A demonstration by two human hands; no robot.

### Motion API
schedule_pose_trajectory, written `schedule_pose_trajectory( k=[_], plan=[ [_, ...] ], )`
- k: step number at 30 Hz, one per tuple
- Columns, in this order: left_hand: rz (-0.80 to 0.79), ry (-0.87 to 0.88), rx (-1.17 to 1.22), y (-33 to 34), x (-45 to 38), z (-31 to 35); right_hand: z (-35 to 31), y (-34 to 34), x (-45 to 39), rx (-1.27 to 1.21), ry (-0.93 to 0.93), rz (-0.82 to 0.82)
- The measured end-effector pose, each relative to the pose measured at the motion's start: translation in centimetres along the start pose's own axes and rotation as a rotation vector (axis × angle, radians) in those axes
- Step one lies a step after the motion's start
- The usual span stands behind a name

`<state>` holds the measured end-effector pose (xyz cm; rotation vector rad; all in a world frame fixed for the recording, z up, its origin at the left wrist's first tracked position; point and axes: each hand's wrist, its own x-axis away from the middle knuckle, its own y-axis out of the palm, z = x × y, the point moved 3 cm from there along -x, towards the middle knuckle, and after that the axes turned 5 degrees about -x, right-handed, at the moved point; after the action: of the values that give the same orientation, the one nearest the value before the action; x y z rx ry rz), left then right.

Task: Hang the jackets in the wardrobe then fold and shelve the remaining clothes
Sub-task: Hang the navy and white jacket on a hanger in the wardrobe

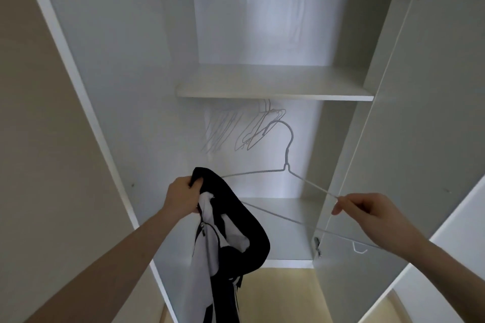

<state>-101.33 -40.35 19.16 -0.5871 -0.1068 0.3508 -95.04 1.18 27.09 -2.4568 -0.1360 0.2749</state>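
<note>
1. Hanger wire (pixel 262 172) runs crosswise between the two hands, its long axis roughly level from left to right, with the hook (pixel 288 136) rising from the middle and pointing up toward the wardrobe's interior.
2. The right hand (pixel 367 211) pinches the right end of the hanger between thumb and fingertips, fingers curled round the thin wire; it holds nothing else.
3. The left hand (pixel 182 198) grips a bunched fistful of the black-and-white jacket (pixel 236 231) at what looks like its collar or shoulder, and the hanger's left end disappears into that same bunch of cloth, so I cannot tell whether the wire is already inside the shoulder or only lying against it.
4. The rest of the jacket hangs straight down below the left hand, well under the hanger's line, with a zipper visible near the white panel.
5. The relation that matters: the jacket sits wholly at the left end of the hanger, while the right end is bare. My judgement is that the coming move must draw the jacket's other shoulder rightward along the wire toward the right hand.
6. Spare hangers (pixel 252 128) hang under the shelf (pixel 273 86), straight ahead and above the held hook, so the lift onto the rail is up and forward from both hands.
</note>
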Motion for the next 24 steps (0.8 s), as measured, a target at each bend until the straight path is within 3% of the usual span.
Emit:
schedule_pose_trajectory(
  k=[15,24],
  plan=[
    [0.047,0.027,-0.155,-1.9,1.0,3.1,-2.7,-4.3,3.8,-0.059,-0.056,0.125],
    [0.085,0.061,-0.06,-3.1,1.8,5.6,-2.3,-1.9,3.6,0.027,-0.116,0.066]
  ],
)
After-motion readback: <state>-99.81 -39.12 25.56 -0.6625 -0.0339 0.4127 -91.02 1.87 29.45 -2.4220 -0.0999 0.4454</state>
